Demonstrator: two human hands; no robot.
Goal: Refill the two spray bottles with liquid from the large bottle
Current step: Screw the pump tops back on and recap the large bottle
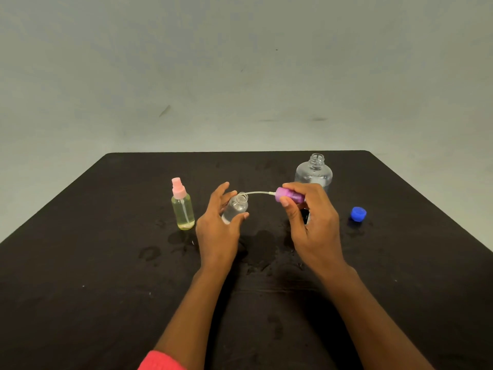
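Observation:
My left hand (pixel 217 231) grips a small clear spray bottle (pixel 236 208), tilted with its open threaded neck toward the right. My right hand (pixel 310 222) pinches the purple spray cap (pixel 288 196), held sideways. Its thin curved dip tube (pixel 256 193) reaches left to the bottle's mouth. A second spray bottle (pixel 182 205), with a pink cap on and yellowish liquid inside, stands upright to the left. The large clear bottle (pixel 314 173) stands uncapped behind my right hand, its lower part hidden.
A blue cap (pixel 358 214) lies on the black table (pixel 106 276) to the right. Wet patches darken the cloth around the middle of the table. A grey wall rises behind the far edge.

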